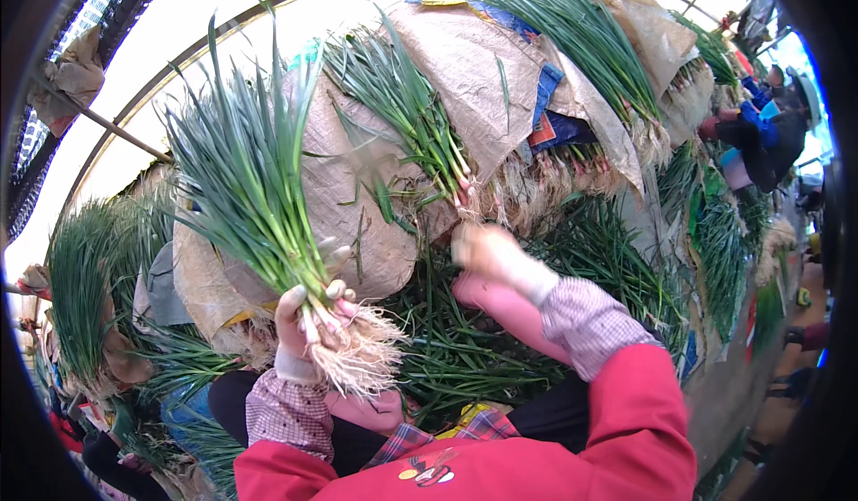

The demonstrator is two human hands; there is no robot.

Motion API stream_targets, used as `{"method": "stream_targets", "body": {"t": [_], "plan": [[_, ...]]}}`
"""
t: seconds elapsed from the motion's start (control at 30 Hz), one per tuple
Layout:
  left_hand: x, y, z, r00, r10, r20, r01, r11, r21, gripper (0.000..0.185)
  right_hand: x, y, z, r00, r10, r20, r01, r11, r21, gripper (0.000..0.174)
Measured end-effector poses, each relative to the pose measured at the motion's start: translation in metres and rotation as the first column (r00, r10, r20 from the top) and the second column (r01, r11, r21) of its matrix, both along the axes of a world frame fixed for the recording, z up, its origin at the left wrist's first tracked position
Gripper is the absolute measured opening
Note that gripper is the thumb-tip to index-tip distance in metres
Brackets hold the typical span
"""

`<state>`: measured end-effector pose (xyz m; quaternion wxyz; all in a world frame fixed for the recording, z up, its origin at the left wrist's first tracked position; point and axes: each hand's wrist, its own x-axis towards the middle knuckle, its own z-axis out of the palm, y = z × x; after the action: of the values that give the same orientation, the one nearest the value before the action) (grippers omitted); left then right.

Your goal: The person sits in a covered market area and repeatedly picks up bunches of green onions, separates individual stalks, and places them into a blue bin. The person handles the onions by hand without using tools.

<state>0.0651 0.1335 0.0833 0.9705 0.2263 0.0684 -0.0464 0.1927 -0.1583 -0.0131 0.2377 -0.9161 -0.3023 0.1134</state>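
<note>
My left hand [295, 323] grips a thick bunch of green garlic plants [261, 206] just above their pinkish bases. Its long leaves point up and away, and the pale roots [358, 353] fan out past my fingers. My right hand [493, 256], blurred, is at the root end of a smaller bunch of green garlic [409, 112]. That bunch lies on a beige woven sack [389, 253]. Whether my right fingers hold any stalk or root cannot be made out. Both hands look to be in pale gloves.
Loose green leaves [462, 360] cover the ground between my knees. More garlic plants [570, 38] lie on and under woven sacks [469, 65] ahead, with roots facing me. Another pile [80, 286] stands at left. A person [764, 132] is at far right.
</note>
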Motion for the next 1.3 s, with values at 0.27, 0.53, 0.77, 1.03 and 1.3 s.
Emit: {"method": "stream_targets", "body": {"t": [0.27,0.53,0.77,1.03,1.3], "plan": [[0.005,-0.009,-0.052,0.944,-0.154,-0.29,0.147,0.988,-0.045,0.045,0.05,0.047,0.03,0.889,-0.25,-0.385,0.387,0.858,0.337,0.028],[0.011,-0.032,-0.074,0.851,-0.372,-0.37,0.384,0.922,-0.044,0.053,-0.015,0.05,0.059,0.836,0.297,-0.461,-0.2,0.948,0.248,0.041],[0.004,-0.035,-0.073,0.868,-0.163,-0.469,0.248,0.96,0.126,0.039,-0.029,0.125,-0.005,0.205,0.028,-0.978,0.948,0.245,0.206,0.019],[0.0,-0.027,-0.05,0.879,-0.338,-0.337,0.34,0.939,-0.053,0.051,-0.016,0.098,0.005,0.136,0.441,-0.887,0.613,0.666,0.425,0.021],[-0.006,-0.015,-0.064,0.887,-0.16,-0.434,0.254,0.952,0.168,0.043,-0.046,0.111,0.01,0.307,0.045,-0.951,0.936,0.168,0.31,0.027]]}}
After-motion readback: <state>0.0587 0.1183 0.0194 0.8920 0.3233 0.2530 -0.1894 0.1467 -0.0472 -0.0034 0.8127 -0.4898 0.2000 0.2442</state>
